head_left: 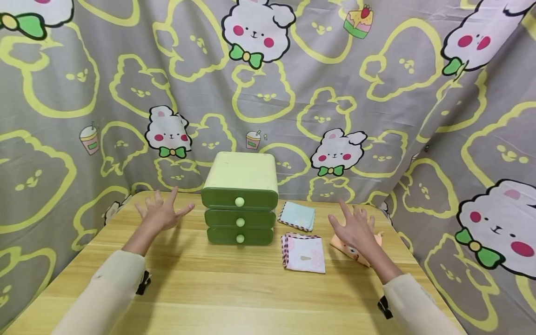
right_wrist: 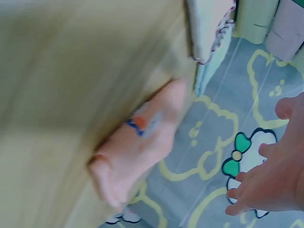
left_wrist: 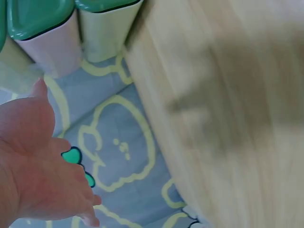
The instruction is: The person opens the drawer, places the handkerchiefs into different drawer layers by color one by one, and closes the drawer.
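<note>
Two hands up, both empty. Left hand [head_left: 161,215]: fingers splayed, no grip, in the air left of the drawer box [head_left: 240,193] and apart from it. Right hand [head_left: 355,229]: same spread, thumb away from fingers, nothing held.

From the head view it overlaps the orange cloth [right_wrist: 156,142], but the right wrist view shows a gap, so no contact. Fingers spread that wide on both sides read to me as a ready pose, not a grasp.

Cloth layout: three, all on the table [head_left: 234,298], right of the box. Blue cloth [head_left: 297,215] is just beside the box; white-pink cloth [head_left: 304,253] sits in front of the blue one, nearer the person; orange one is furthest right, lying at an angle. Blue and white are folded flat, probably to keep them compact and easy to pick up whole. Can't tell how the orange one is folded, wrist view is blurry.

Box stands upright against the back, knobs facing the person, presumably so any drawer can be pulled straight out. All three drawers look pushed in.
</note>
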A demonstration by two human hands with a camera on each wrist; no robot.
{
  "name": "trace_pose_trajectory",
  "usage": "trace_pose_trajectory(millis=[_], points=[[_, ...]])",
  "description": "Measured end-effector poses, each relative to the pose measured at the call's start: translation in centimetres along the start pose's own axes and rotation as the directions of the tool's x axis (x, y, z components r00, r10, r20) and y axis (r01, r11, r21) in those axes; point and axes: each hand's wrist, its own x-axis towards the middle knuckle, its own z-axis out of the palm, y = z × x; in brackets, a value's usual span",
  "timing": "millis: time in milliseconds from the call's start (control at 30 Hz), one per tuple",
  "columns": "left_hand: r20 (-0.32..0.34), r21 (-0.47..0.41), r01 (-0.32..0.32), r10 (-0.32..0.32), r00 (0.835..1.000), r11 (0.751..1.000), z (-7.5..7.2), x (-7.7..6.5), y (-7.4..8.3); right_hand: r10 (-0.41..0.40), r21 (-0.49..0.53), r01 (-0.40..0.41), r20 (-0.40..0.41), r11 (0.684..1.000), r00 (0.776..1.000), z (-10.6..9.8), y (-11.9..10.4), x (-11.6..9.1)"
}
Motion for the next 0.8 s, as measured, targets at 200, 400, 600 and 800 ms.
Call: trace_pose_trajectory(millis=[200, 400, 600, 800], points=[[-0.029, 0.054, -0.030, 0.032, 0.999, 0.998, -2.4, 0.6, 1.5, -0.068, 0.014, 0.068, -0.016, 0.998, 0.998, -1.2, -2.0, 1.2], [-0.012, 0.051, -0.054, 0.055, 0.998, 0.997, -5.0, 1.3, 3.5, -0.127, 0.009, 0.127, -0.027, 0.992, 0.992, -2.6, -4.2, 2.2], [0.041, 0.044, -0.088, 0.087, 0.995, 0.995, -6.9, 1.9, 6.6, -0.154, 0.031, 0.154, -0.009, 0.988, 0.988, -3.7, -7.4, 3.0], [0.147, -0.057, -0.191, 0.197, 0.969, 0.980, -7.8, 1.9, 9.0, -0.179, 0.079, 0.176, 0.029, 0.981, 0.983, -4.2, -10.9, 3.0]])
